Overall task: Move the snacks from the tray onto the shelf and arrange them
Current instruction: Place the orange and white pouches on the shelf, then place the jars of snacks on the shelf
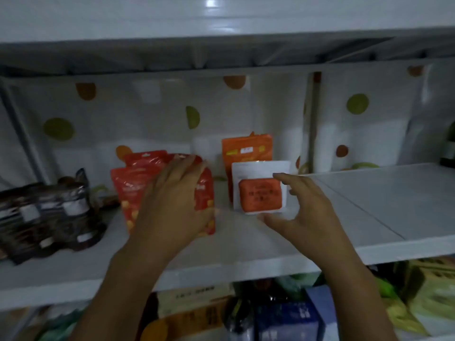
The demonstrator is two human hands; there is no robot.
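The red snack pouch [138,190] stands on the white shelf [246,244] with the left hand [172,205] spread flat over its front. At its 3 o'clock, the white packet with an orange label [261,188] stands before an orange pouch [246,148]; the right hand [305,212], fingers open, touches the packet's lower edge. Dark packets [46,212] lie at 9 o'clock.

Dim, soft, blurry; glare overhead.

We see a white shelf [369,207] bearing dark foil packets [49,212] bunched at its left end, red snack pouches [130,188] standing near the middle, an orange pouch [246,148] upright at the back, and a white packet with an orange label [261,188] just before it; the right stretch lies bare
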